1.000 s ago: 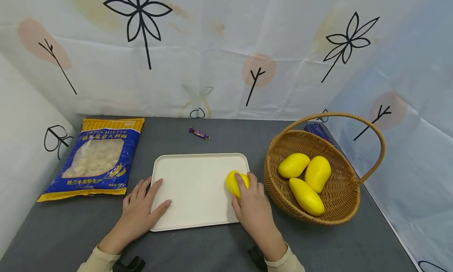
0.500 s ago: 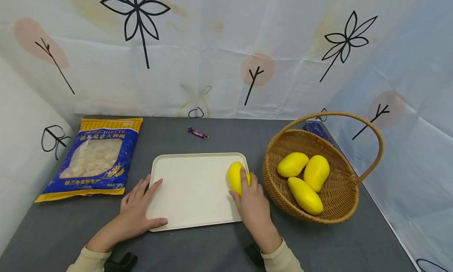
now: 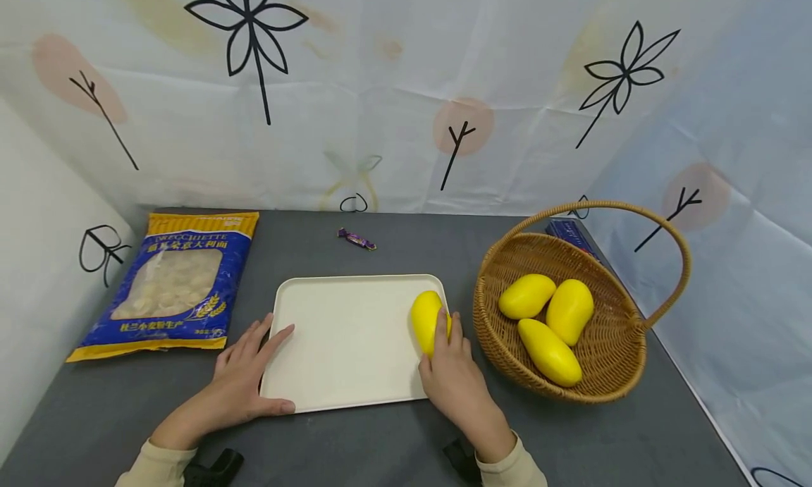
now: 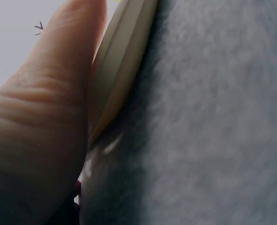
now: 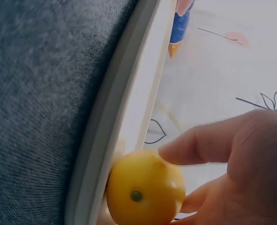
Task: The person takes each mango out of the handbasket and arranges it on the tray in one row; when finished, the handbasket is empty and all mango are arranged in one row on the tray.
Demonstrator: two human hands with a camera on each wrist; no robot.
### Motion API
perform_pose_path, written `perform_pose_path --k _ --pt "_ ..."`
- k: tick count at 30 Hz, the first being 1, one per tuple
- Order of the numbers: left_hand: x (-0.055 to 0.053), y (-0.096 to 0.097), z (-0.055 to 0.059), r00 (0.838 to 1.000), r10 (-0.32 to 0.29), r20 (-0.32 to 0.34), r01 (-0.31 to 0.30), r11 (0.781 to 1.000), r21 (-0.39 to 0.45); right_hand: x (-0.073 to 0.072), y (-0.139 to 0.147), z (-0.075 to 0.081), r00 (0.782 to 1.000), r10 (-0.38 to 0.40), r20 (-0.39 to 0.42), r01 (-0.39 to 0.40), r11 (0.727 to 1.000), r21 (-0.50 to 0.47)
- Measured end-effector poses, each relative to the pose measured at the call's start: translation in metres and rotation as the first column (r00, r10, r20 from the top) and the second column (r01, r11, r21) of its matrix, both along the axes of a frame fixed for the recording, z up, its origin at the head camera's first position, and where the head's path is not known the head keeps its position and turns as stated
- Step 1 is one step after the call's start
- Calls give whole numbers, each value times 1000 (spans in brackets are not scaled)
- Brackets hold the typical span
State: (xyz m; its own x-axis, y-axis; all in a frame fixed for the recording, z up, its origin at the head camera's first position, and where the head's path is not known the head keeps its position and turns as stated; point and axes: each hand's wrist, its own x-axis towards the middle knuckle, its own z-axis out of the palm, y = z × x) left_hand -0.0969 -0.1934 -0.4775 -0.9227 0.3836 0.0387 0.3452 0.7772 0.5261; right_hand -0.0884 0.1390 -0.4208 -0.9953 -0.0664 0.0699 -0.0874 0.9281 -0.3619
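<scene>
A yellow mango (image 3: 426,321) lies along the right side of the cream tray (image 3: 349,346). My right hand (image 3: 458,378) is at its near right side, fingers along the right flank and thumb by the near end. In the right wrist view the mango (image 5: 140,192) shows its green stem spot, with the thumb (image 5: 199,145) at one side and other fingers partly hidden behind it. My left hand (image 3: 237,381) rests at the tray's near left corner, fingers spread and fairly straight. The left wrist view shows its thumb (image 4: 63,61) against the tray's rim (image 4: 119,61).
A wicker basket (image 3: 609,374) with a tall handle holds several mangoes (image 3: 548,352) right of the tray. At left lies a blue and yellow pasta bag (image 3: 168,282). A purple wrapped candy (image 3: 357,239) lies behind the tray. A blue box (image 3: 569,233) shows behind the basket.
The mango has turned to lie more lengthwise along the tray's right side. My right fingers have slid toward its right flank. My left thumb has moved down to the tray's near edge.
</scene>
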Motion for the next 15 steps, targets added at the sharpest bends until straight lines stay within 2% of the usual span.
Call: perform_pose_path --k 6,15 --pt "0 -2 -2 1000 6 12 -6 1000 0 -1 1 -1 1000 5 -27 -6 1000 -18" --pt "-1 1 0 997 67 25 -67 998 -22 -6 4 -4 997 -6 -71 2 998 -55"
